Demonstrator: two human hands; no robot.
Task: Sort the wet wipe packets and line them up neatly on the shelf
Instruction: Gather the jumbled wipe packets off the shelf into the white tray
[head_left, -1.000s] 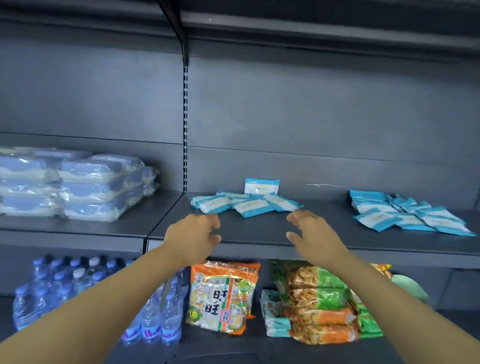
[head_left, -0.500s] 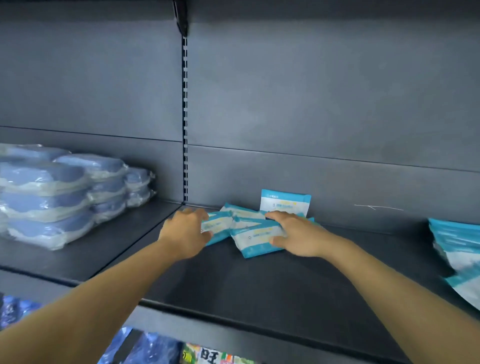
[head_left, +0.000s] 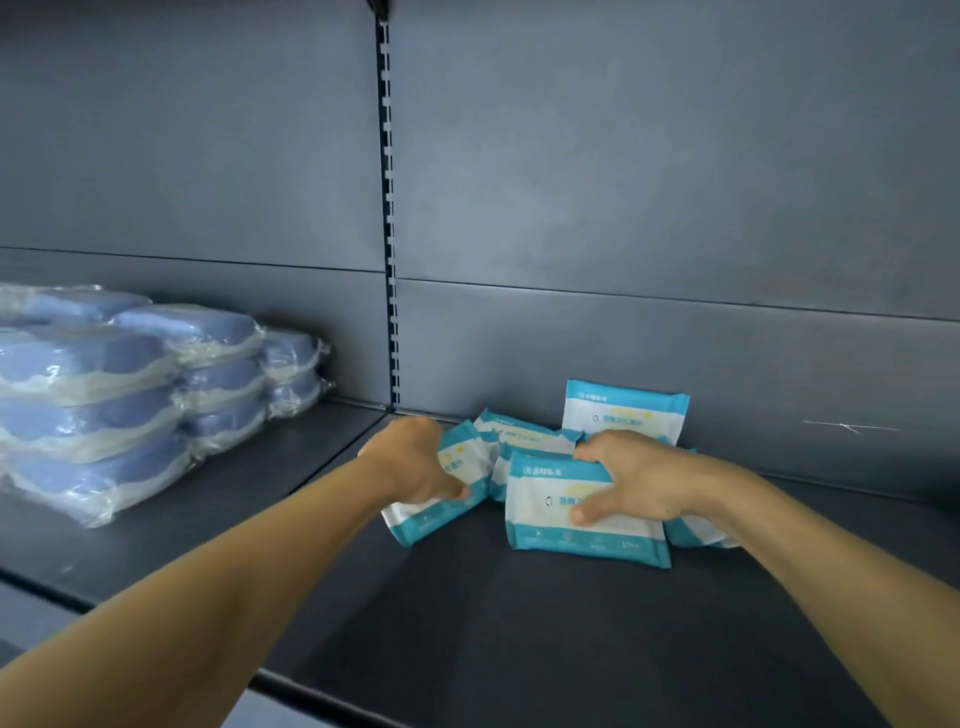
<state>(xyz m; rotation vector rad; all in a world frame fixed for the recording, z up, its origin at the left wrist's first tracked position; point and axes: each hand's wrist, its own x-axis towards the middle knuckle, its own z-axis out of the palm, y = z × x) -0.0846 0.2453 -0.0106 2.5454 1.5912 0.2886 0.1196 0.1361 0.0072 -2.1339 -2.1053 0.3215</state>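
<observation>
Teal-and-white wet wipe packets gripped in both hands on the dark shelf.

One packet, long axis across the shelf, is pinched by the right hand; a tilted packet left of it is held by the left hand. Behind it, an upright packet is propped against the back panel.

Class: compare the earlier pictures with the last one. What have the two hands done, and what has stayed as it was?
Both hands reached in: the left hand now grips one teal packet, the right hand another packet, tilted up. The upright packet still leans on the back wall; the blue bundles are unmoved.
</observation>
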